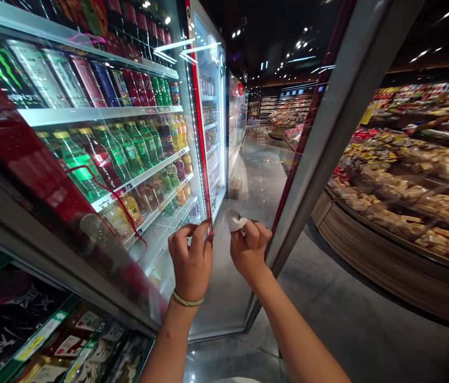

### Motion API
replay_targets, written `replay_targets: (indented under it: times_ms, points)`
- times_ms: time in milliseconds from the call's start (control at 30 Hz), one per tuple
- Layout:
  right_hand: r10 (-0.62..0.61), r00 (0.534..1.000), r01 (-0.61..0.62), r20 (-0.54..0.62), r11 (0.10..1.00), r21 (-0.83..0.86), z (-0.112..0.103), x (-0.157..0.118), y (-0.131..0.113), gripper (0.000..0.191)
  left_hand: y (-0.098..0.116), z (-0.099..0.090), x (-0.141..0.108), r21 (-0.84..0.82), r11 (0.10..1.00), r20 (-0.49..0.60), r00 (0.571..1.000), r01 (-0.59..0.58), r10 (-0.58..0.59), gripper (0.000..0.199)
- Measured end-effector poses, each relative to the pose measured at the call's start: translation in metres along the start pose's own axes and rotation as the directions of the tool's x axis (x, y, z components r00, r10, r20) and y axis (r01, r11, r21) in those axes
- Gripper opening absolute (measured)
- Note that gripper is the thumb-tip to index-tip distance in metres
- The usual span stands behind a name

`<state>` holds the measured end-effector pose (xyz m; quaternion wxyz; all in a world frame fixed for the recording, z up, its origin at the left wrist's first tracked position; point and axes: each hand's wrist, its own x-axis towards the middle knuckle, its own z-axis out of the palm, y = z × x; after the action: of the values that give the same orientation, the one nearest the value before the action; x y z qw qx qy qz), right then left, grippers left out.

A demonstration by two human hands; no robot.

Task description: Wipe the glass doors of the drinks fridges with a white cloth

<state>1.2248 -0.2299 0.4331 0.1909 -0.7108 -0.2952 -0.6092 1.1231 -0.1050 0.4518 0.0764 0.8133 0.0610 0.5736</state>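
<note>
My right hand (250, 246) is closed on a crumpled white tissue (235, 219), up against or just in front of the glass door (226, 298); I cannot tell whether the tissue touches the pane. To its left, my left hand (191, 260) has its fingers bent and the thumb and index tips drawn together. Whatever may be between those tips is too small to make out. A light green band (187, 301) circles my left wrist. The door stands open, its grey frame (307, 159) running up past my right arm.
A lit drinks fridge (100, 114) with several shelves of cans and bottles is on the left. Below it, packaged goods (73, 340) lie on green-edged shelves. A curved wood-panelled display (387, 260) of bagged food stands right, across the grey floor (312, 303).
</note>
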Motion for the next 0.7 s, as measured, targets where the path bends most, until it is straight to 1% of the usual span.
replay_targets:
  times_ms: [67, 167, 200, 267, 333, 367, 400, 433, 500, 567, 600, 700]
  points:
    - [0.012, 1.000, -0.012, -0.017, 1.000, 0.006, 0.001, 0.003, 0.000, 0.055, -0.001, -0.002, 0.000, 0.000, 1.000, 0.006, 1.000, 0.003, -0.003, 0.037]
    - [0.135, 0.989, -0.135, -0.055, 0.991, 0.008, -0.001, 0.006, 0.000, 0.054, -0.004, -0.004, -0.001, 0.003, 1.000, 0.009, 1.000, 0.010, -0.010, 0.036]
    - [0.151, 0.987, -0.150, -0.062, 0.989, 0.013, -0.002, 0.006, -0.002, 0.053, -0.004, -0.005, -0.001, 0.003, 1.000, 0.007, 1.000, 0.011, -0.011, 0.036]
    - [0.098, 0.994, -0.097, -0.056, 0.995, 0.024, -0.002, 0.006, -0.008, 0.048, -0.005, -0.006, -0.001, 0.005, 1.000, 0.001, 1.000, 0.010, -0.010, 0.037]
    - [-0.007, 0.999, 0.008, -0.042, 1.000, 0.024, -0.001, 0.008, -0.012, 0.043, -0.005, -0.006, -0.001, 0.005, 1.000, -0.001, 1.000, 0.009, -0.009, 0.038]
    - [-0.040, 0.998, 0.040, -0.039, 0.999, 0.020, -0.001, 0.009, -0.013, 0.041, -0.006, -0.006, -0.001, 0.005, 1.000, 0.001, 1.000, 0.011, -0.011, 0.038]
    - [-0.045, 0.998, 0.045, -0.044, 0.999, 0.013, 0.000, 0.010, -0.012, 0.041, -0.006, -0.006, -0.001, 0.005, 1.000, 0.002, 1.000, 0.012, -0.012, 0.038]
    - [-0.024, 0.998, 0.024, -0.051, 1.000, 0.006, -0.001, 0.010, -0.011, 0.042, -0.006, -0.007, -0.001, 0.006, 1.000, 0.003, 1.000, 0.013, -0.013, 0.037]
    - [0.059, 0.997, -0.059, -0.058, 0.998, -0.001, -0.002, 0.009, -0.010, 0.047, -0.008, -0.007, -0.001, 0.008, 1.000, 0.002, 1.000, 0.016, -0.016, 0.036]
    - [0.102, 0.994, -0.102, -0.043, 0.995, 0.004, -0.003, 0.005, -0.012, 0.050, -0.009, -0.008, 0.000, 0.008, 1.000, 0.000, 1.000, 0.018, -0.018, 0.035]
    - [0.087, 0.996, -0.086, -0.031, 0.996, 0.012, -0.003, 0.004, -0.014, 0.050, -0.009, -0.008, 0.000, 0.006, 1.000, -0.001, 1.000, 0.020, -0.020, 0.035]
    - [-0.032, 0.999, 0.033, -0.009, 0.998, 0.051, -0.003, 0.006, -0.018, 0.043, -0.010, -0.009, 0.001, -0.001, 1.000, -0.003, 1.000, 0.029, -0.029, 0.035]
